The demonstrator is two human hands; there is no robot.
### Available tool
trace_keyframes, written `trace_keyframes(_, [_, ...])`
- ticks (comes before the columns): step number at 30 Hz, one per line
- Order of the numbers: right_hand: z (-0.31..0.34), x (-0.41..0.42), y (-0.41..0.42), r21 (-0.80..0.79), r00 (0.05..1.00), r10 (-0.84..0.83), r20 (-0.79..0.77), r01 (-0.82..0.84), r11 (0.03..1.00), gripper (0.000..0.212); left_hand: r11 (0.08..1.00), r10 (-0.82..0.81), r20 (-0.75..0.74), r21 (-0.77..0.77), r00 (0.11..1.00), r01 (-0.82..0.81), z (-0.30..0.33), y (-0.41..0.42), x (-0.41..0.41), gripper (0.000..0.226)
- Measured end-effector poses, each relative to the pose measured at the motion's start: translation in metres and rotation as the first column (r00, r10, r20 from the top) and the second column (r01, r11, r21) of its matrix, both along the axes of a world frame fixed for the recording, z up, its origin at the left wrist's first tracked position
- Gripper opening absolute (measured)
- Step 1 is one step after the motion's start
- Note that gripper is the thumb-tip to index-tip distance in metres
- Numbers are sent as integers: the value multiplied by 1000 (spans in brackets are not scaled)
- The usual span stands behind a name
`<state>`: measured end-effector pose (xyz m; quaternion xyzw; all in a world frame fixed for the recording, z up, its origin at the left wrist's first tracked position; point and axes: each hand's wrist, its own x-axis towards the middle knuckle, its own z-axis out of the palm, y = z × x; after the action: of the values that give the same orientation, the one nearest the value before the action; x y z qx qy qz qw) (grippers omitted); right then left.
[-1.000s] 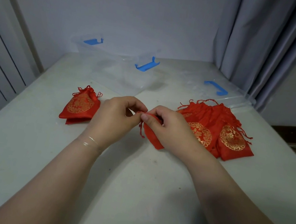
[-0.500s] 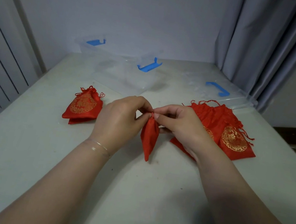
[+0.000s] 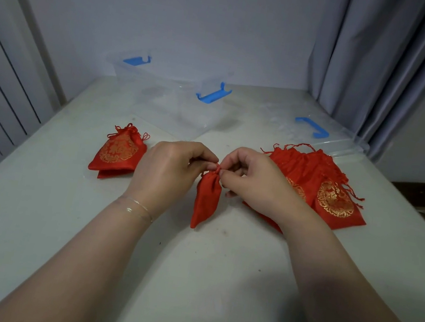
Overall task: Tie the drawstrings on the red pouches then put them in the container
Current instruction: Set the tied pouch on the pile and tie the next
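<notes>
I see both hands, left and right, pinching the pouch neck, centre table | risk: cords slip from fingertips, knot loosens | container far, no pouches inside.

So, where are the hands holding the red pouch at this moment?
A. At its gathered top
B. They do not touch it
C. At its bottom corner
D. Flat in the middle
A: the left hand and right hand both pinch the gathered neck of the red pouch, and its body hangs down toward the table.
</notes>
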<state>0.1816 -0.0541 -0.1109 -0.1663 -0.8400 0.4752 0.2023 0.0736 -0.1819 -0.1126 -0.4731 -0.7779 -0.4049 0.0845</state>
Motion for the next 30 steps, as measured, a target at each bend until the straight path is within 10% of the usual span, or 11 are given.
trace_keyframes(9, [5, 2, -3, 108, 986, -51, 158, 34, 994, 6, 999, 44, -75, -29, 996, -46, 3, -1, -2, 6])
trace_keyframes(13, [5, 3, -1, 102, 985, -54, 163, 38, 994, 4, 999, -3, 134, -36, 991, 8, 1, 1, -1, 11])
trace_keyframes(16, [2, 0, 0, -137, 999, -36, 40, 41, 990, 13, 974, -192, 482, -16, 855, 228, 3, 0, -2, 13])
trace_keyframes(20, [5, -2, -3, -450, 995, 40, -94, -78, 890, 6, 949, -189, 526, -119, 829, 291, 2, -2, -5, 29])
trace_keyframes(24, [-5, -2, 14, -10, 948, -300, -107, 301, 954, 1, 999, 16, 554, 31, 832, -39, 5, -8, -27, 45])
trace_keyframes(27, [-10, 4, 30, 467, 830, -557, -7, 496, 732, 18, 927, 346, 406, -8, 846, -376, 2, -20, -57, 36])
trace_keyframes(30, [-11, 8, 38, 578, 740, -663, 113, 493, 650, 37, 823, 568, 216, -121, 794, -555, -8, -34, -80, 27])
